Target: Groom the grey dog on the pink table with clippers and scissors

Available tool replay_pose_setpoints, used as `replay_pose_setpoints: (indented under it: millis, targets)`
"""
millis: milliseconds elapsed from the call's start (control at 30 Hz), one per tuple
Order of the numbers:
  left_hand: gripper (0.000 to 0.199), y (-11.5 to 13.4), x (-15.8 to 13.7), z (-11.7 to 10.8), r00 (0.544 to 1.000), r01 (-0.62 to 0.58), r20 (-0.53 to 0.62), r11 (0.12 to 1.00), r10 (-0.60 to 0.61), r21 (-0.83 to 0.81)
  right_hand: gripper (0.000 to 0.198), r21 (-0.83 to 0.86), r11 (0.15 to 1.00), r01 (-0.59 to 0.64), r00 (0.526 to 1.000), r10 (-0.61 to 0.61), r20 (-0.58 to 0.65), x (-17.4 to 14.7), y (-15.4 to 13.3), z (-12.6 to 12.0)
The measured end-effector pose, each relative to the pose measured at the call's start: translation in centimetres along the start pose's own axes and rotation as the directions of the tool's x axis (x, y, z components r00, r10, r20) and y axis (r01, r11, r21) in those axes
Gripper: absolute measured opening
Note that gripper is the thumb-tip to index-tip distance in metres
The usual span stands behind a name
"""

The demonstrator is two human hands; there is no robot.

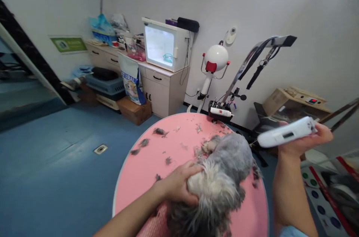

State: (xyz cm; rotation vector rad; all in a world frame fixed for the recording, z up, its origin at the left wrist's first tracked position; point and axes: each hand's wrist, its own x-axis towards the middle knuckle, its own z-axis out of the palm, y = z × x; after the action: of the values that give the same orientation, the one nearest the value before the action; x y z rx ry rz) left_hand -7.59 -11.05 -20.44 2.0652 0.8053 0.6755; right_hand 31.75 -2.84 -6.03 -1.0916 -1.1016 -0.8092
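Observation:
A grey and white dog [232,158] lies on a round pink grooming table [148,169]; its back is clipped short and its head fur is long. Curved around the side of the dog's head, my left hand [179,184] grips the fur there. My right hand [305,141] is raised off to the right, closed around a white hair clipper [286,133] that is well apart from the dog. Tufts of cut grey fur [159,131] are scattered over the table top.
A metal grooming arm [244,65] with a hanging black strap rises from the table's far edge, beside a tool holder [220,111]. A white dryer [215,59] stands behind. Cabinets [157,93] line the back wall; a wooden box [291,106] stands right.

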Motion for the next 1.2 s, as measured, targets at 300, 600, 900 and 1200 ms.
replay_pose_setpoints:
  millis: [300, 600, 900, 1200]
  targets:
    - [0.081, 0.6, -0.4, 1.3, 0.987, 0.132, -0.096, 0.99, -0.127, 0.047, 0.027, 0.173, 0.628, -0.759, 0.568, 0.508, 0.648, -16.8, -18.0, -19.3]
    - [0.103, 4.9, -0.5, 2.8, 0.915, 0.221, -0.394, 0.921, -0.082, 0.321, 0.064, 0.079, -0.034, -0.996, 0.029, 0.729, 0.684, -20.1, -21.7, -25.5]
    - [0.086, 5.8, 0.1, 8.6, 0.968, -0.013, -0.231, 0.934, 0.102, 0.357, 0.046, 0.18, -0.282, -0.942, -0.06, 0.671, 0.739, -15.9, -19.8, -23.3]
    - [0.1, 5.1, -1.5, 11.3, 0.94, 0.044, -0.338, 0.962, 0.052, 0.271, 0.033, 0.088, -0.22, -0.972, -0.073, 0.63, 0.773, -11.7, -15.1, -12.8]
